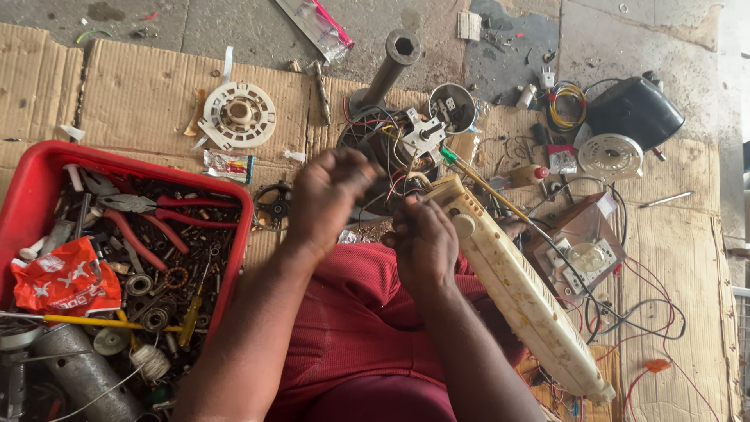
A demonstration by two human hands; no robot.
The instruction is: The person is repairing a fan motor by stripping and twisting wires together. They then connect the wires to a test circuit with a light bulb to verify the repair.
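My left hand [328, 199] is raised and blurred, its fingers curled in front of a dark fan motor [391, 148] with coloured wires. What it pinches is too blurred to tell. My right hand [426, 238] is closed near the top end of a long cream plastic housing [516, 289] that lies across my lap and slants down to the right. Its fingers seem to grip thin wires that run from the motor. A screwdriver with a yellow shaft and green tip [476, 181] lies behind the housing.
A red tray [31, 195] at left holds red-handled pliers [156, 215], bearings, screws and a red packet. On the cardboard [141, 94] lie a white plastic disc [238, 115], a grey metal tube [387, 70], a black motor cover [637, 109] and tangled wires [648, 312].
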